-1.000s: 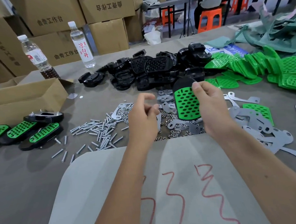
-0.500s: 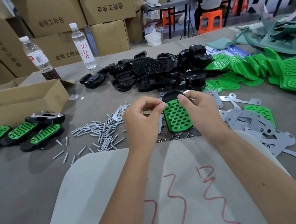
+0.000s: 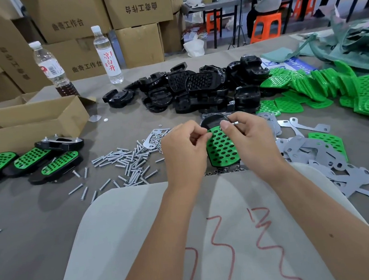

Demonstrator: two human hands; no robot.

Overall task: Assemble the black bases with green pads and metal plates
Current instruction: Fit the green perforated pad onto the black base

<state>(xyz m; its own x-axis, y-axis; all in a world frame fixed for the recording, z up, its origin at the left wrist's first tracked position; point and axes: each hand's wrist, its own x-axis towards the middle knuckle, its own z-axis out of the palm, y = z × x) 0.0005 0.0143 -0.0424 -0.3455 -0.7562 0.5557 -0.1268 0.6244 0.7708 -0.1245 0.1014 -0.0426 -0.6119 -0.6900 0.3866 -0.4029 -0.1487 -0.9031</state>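
Green perforated pad [image 3: 221,148] sits seated on a black base [image 3: 213,121], the pair held just above the table [image 3: 27,216] between both hands, directly in front of the person. Right hand [image 3: 253,143]: thumb and forefinger pinched on a small metal screw [image 3: 234,123] at the pad's far end, other fingers curled against the pad's right edge. Left hand [image 3: 184,150]: fingers curled, tips pinching the pad's left edge; whether it also holds a small part cannot be told.

Handling judgement: base looks like rigid moulded plastic, light; pad thin and probably somewhat flexible, so grip by the edges of the base, not the pad face. Screw is small and smooth, likely easy to drop.

Surroundings: loose screws [image 3: 126,163] scattered to the left, nuts [image 3: 225,171] just beneath the hands, grey metal plates [image 3: 333,162] heaped to the right. Pile of black bases [image 3: 197,90] behind, green pads [image 3: 328,86] at far right. Finished units [image 3: 32,161] lie at left beside a cardboard box [image 3: 31,122]; two bottles [image 3: 107,55] stand beyond. Nothing blocks the hands.
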